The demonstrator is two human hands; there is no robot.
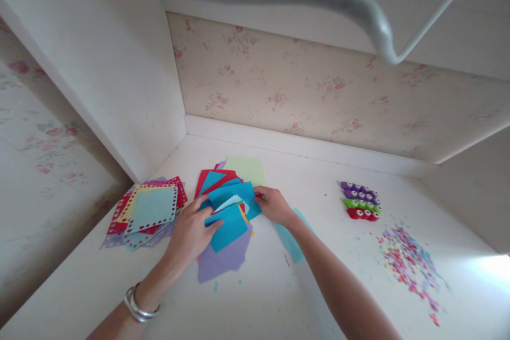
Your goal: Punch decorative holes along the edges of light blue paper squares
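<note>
A loose pile of coloured paper sheets lies mid-table, with red, blue, purple and pale green paper [246, 167] showing. My left hand [194, 228] is closed on a small bunch of paper sheets [230, 229], blue outermost, its thumb across the near side. Fingers of my right hand [273, 204] pinch the right edge of a blue paper sheet [235, 195] just behind that bunch. Purple paper [223, 260] sticks out underneath, towards me. A light blue sheet [295, 241] lies partly under my right forearm.
To the left sits a stack of paper squares with punched borders [153, 210]. Several purple, green and red craft punches with eye-like dots [360, 202] stand at the right. Nearer me, paper confetti [410, 260] is scattered. A white panel [107, 64] borders the table's left side.
</note>
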